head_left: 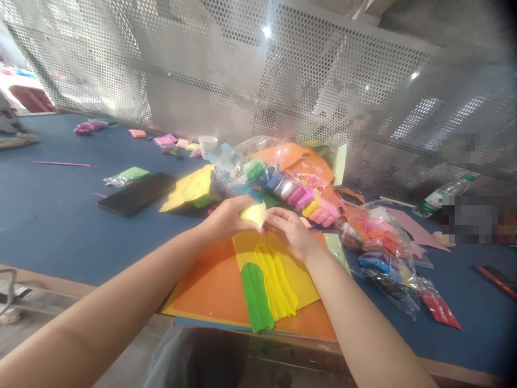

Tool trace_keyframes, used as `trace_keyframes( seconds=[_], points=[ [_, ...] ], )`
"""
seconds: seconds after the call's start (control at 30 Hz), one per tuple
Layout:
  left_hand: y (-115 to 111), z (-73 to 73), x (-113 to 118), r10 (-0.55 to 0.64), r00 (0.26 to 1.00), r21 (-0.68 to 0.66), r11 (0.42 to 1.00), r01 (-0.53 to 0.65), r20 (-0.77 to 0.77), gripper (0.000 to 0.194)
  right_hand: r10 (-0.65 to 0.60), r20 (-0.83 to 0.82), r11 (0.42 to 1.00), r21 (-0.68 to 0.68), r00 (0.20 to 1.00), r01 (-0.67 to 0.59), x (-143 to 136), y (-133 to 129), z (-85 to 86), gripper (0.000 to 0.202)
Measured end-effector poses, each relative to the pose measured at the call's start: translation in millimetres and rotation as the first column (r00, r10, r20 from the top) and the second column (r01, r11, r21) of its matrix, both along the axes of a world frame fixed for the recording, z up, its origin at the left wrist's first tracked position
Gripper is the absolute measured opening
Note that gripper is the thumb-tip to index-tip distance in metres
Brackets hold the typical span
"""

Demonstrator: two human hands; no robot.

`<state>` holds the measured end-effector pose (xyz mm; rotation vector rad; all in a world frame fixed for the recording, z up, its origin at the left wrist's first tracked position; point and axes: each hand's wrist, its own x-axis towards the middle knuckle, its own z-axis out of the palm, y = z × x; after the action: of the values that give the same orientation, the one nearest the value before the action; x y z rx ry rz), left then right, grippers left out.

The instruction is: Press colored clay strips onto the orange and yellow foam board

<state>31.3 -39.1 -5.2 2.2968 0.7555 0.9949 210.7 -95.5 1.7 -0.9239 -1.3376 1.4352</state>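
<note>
My left hand [228, 216] is closed round a pale yellow packet [253, 214] above the sheets in front of me. On the packet's right edge the fingers of my right hand [285, 226] are pinched together. Below both hands a yellow sheet [307, 285] lies on an orange sheet [205, 280]. Flattened strips of yellow clay [277, 283] rest on the yellow sheet, and a green clay piece [256, 299] adjoins them on the left, reaching over the orange sheet.
Bagged clay blocks [299, 196] lie beyond my hands, and more bags [383, 242] on the right. A black phone [139, 194] is at the left. A bottle [442, 196] lies near the perforated metal screen [210, 70].
</note>
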Motion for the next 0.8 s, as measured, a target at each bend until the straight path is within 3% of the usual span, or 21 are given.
trace_keyframes(
  seconds=[0.1,0.23,0.37,0.67,0.8],
  points=[
    [0.7,-1.0,-0.6,-0.009,1.0,0.047,0.999,0.01,-0.01,0.06,0.004,0.043,0.999,0.031,0.999,-0.005,-0.6,-2.0,2.7,0.017],
    [3.8,-3.9,-1.2,0.056,0.995,0.193,0.98,-0.038,-0.086,0.061,-0.105,0.143,0.993,0.07,0.984,0.095,-3.5,-2.9,5.2,0.018],
    [7.2,-7.9,-1.4,0.086,0.98,0.284,0.958,-0.033,-0.177,0.062,-0.131,0.243,0.988,0.112,0.961,0.106,-4.7,-3.0,6.1,0.022],
    [4.3,-6.0,-0.7,0.136,0.963,0.338,0.94,-0.051,-0.233,0.065,-0.147,0.286,0.986,0.113,0.947,0.119,-3.7,-1.9,3.0,0.022],
    [5.6,-6.8,-1.3,0.112,0.969,0.325,0.945,-0.035,-0.22,0.063,-0.097,0.26,0.994,0.078,0.961,0.079,-2.4,-2.6,3.9,0.022]
  ],
)
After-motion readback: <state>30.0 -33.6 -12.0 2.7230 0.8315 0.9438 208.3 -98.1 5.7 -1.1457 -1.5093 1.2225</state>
